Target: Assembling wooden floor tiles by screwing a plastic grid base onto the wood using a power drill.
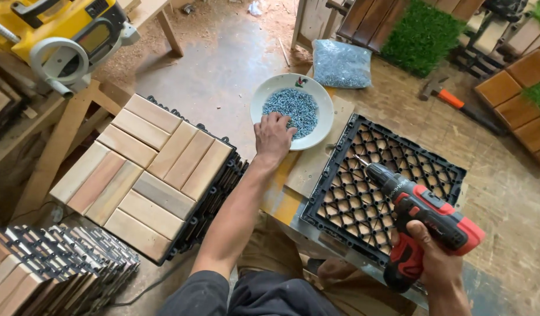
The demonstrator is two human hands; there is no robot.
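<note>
Left hand (273, 136) open in screw bowl (316, 137), right hand (435, 257) gripping drill (425, 219) over black grid (439, 167).

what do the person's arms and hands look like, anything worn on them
Both hands are bare: no gloves, rings or watch can be seen on the left hand or the right hand. The left arm is uncovered from the wrist to above the elbow, where a dark grey short sleeve begins. Only the wrist of the right arm shows, also uncovered.

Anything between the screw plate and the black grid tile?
Head view: only a bare strip of board separates the white plate of screws from the black plastic grid tile; nothing lies on it.
</note>
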